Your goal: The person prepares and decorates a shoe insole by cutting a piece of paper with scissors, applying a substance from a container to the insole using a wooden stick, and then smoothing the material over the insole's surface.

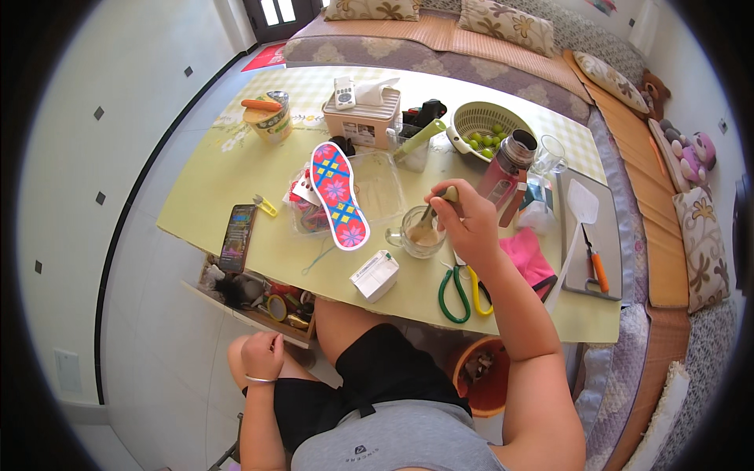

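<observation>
My right hand (465, 220) grips the upper end of a spoon (449, 194) with a greenish handle. The spoon stands tilted in a clear glass mug (422, 242), which has a handle on its left side and something pale beige inside. My left hand (263, 355) rests curled on my thigh, away from the table, and nothing shows in it. A small white box (375, 276) sits in front of the mug. Left of the mug, an insole (339, 196) with a bright flower pattern lies over an open clear plastic box (381, 184) with threads in it.
Near the right hand lie green-handled scissors (455, 294), a pink cloth (528, 257) and a dark-red thermos (503, 174). Behind stand a green basket (463, 118) of fruit and a tissue box (361, 122). A phone (238, 235) lies by the left edge, above an open drawer (271, 306).
</observation>
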Available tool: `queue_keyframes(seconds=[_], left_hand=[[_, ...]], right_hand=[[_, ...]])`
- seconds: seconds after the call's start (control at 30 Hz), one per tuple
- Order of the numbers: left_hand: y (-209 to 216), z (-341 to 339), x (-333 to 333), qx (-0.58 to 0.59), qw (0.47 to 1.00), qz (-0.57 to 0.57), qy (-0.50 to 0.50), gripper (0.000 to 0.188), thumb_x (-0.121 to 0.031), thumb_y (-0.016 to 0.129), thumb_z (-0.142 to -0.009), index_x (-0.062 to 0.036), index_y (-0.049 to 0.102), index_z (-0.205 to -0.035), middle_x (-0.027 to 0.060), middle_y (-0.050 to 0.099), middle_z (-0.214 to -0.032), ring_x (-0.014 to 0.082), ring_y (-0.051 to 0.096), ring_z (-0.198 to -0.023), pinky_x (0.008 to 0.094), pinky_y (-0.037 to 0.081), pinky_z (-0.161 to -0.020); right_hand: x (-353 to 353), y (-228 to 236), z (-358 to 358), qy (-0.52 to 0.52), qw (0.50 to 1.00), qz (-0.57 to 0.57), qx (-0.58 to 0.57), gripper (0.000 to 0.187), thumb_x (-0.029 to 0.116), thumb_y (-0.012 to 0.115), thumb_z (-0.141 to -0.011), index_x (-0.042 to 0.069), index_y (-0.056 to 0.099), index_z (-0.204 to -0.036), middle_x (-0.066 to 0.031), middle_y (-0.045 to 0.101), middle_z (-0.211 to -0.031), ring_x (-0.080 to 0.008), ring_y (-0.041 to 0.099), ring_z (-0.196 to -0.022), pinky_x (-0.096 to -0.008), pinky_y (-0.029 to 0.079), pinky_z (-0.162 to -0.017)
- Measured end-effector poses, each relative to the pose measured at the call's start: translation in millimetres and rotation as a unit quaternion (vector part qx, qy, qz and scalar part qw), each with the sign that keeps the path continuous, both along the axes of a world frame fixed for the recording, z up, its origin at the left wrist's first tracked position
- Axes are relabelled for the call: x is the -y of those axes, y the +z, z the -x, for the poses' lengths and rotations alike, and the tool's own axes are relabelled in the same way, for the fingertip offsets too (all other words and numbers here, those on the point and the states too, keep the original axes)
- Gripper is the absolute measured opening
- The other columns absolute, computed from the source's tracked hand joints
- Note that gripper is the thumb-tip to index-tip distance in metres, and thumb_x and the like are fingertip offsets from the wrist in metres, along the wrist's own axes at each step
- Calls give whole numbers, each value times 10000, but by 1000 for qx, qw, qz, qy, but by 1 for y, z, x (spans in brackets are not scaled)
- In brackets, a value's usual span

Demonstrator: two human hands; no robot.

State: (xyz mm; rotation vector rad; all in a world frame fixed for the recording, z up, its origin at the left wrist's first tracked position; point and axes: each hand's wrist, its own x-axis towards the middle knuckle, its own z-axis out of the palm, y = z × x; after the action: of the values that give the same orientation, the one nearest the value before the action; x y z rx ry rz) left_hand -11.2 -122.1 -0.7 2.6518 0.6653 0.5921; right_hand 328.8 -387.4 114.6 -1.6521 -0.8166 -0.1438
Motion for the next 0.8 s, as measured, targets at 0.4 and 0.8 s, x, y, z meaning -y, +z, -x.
queue_keyframes(seconds=[0.4, 0.8], left_hand=[[2, -2, 2, -9, 1000, -21, -7, 78, -128, 710, -779, -56, 690, -753, 130, 632, -722, 332, 609, -692, 418, 485, -630], [14, -45, -33, 88, 994, 62, -5, 95, -105, 705, -798, -38, 687, -863, 124, 648, -811, 290, 630, -692, 379, 509, -668]], right_hand=[[4, 9, -3, 0, 999, 42, 19, 113, 80, 644, -924, 20, 589, -1003, -74, 587, -728, -111, 558, -590, -258, 461, -573], [4, 9, 3, 17, 999, 32, 0, 100, 72, 638, -924, 14, 594, -992, -48, 591, -694, -84, 553, -583, -240, 453, -552]])
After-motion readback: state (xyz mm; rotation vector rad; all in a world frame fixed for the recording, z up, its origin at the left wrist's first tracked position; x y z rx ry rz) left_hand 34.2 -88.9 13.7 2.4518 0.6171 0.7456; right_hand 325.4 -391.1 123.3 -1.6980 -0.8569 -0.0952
